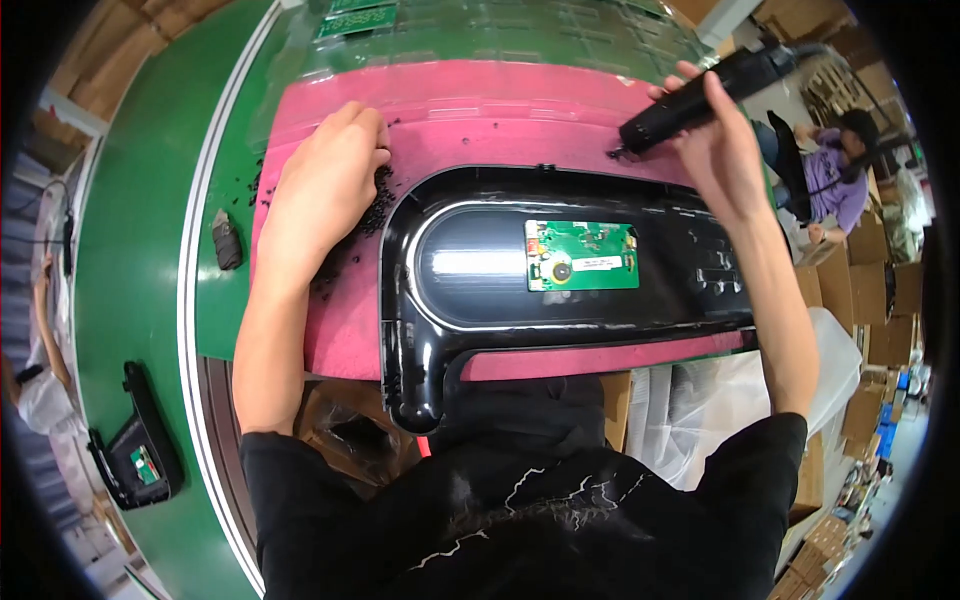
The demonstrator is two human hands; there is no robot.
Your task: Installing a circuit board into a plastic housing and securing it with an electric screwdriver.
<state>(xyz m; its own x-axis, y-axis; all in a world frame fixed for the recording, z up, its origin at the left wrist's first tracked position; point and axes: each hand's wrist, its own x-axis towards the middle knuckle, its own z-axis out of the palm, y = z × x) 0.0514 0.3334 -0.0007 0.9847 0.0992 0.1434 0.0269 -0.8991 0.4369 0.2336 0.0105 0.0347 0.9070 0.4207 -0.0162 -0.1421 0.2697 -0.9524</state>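
On pink mat (330,340) | glossy black housing (420,290), green board (581,255) | left hand (325,185) pinching screws (375,205) | right hand (715,140) gripping screwdriver (700,95)

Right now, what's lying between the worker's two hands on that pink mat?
In the head view, between the left hand on the black screws and the right hand holding the electric screwdriver, only bare pink mat shows, dotted with a few stray screws.

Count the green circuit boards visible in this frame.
4: one in the glossy black housing at centre, two at the top edge, one in the far-left housing. Others may be hidden.
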